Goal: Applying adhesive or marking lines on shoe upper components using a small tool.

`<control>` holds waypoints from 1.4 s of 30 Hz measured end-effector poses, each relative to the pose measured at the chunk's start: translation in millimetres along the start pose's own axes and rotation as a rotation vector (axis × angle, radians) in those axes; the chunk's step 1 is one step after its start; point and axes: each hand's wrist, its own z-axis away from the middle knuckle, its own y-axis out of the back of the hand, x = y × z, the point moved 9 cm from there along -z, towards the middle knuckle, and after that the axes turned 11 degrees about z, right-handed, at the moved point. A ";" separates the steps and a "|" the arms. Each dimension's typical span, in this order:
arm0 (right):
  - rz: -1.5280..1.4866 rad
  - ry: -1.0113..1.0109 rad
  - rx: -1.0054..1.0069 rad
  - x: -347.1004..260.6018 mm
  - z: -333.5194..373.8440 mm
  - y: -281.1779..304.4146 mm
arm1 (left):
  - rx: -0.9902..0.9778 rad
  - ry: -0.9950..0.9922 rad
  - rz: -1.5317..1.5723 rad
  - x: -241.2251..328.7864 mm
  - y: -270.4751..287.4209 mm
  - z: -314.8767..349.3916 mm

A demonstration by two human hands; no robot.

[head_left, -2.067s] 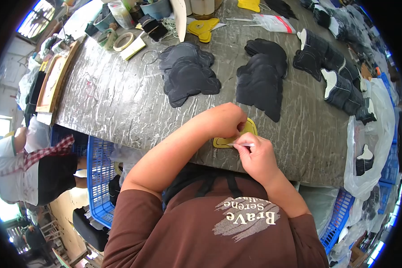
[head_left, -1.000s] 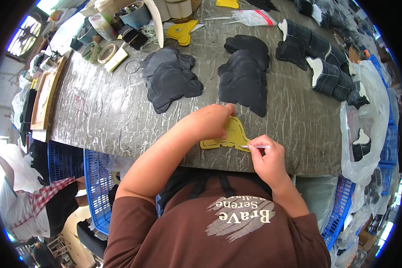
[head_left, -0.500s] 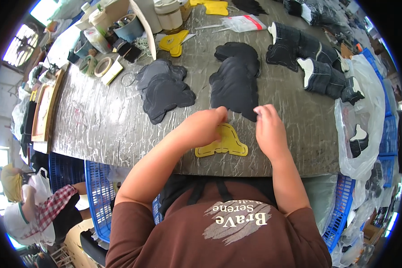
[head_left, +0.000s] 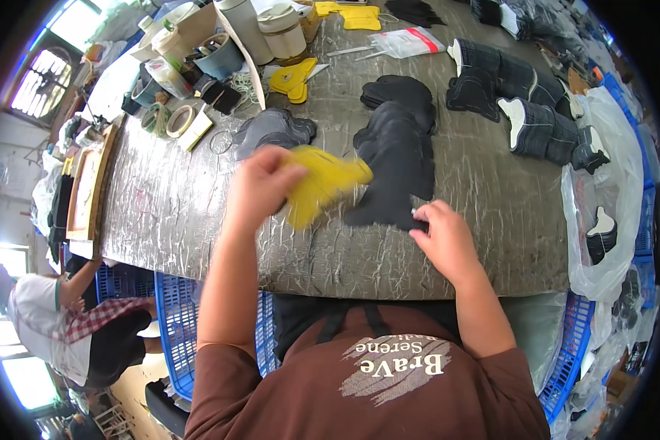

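My left hand (head_left: pixel 260 187) is closed on the edge of a yellow template (head_left: pixel 323 180), which is lifted above the table and blurred by motion. Beneath and behind it lies a pile of black cut pieces (head_left: pixel 271 132), partly covered. My right hand (head_left: pixel 447 238) has thumb and finger curled together at the near corner of a black cut piece (head_left: pixel 381 205). A tiny whitish tip shows at those fingers, too small to name. That piece lies at the near end of a row of overlapping black cut pieces (head_left: pixel 396 139).
Tubs (head_left: pixel 220 55), tape rolls (head_left: pixel 180 121) and another yellow template (head_left: pixel 293 79) stand back left on the table (head_left: pixel 491 242). Rolled black bundles with white edging (head_left: pixel 543 128) lie right, beside a clear plastic bag (head_left: pixel 605 183). Blue baskets (head_left: pixel 180 315) sit below. Another person (head_left: pixel 51 312) is at left.
My left hand has raised the yellow template off the table, up and left over the left pile. My right hand has come down slightly, and a black piece now extends nearer me.
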 end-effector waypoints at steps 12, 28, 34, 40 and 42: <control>-0.011 0.122 0.057 -20.2 39.2 -5.6 | -0.237 -0.361 -0.480 25.5 -124.2 66.6; -0.020 0.153 0.131 -25.2 43.0 -3.2 | -0.169 -0.391 -0.479 14.4 -107.9 113.3; -0.038 0.146 0.145 -25.4 42.1 -2.3 | -0.155 -0.392 -0.478 14.8 -105.8 116.1; -0.033 0.143 0.138 -25.0 41.9 -4.7 | -0.154 -0.383 -0.497 13.9 -105.9 115.9; -0.035 0.132 0.142 -24.7 42.0 -3.7 | -0.157 -0.381 -0.503 13.6 -106.7 115.8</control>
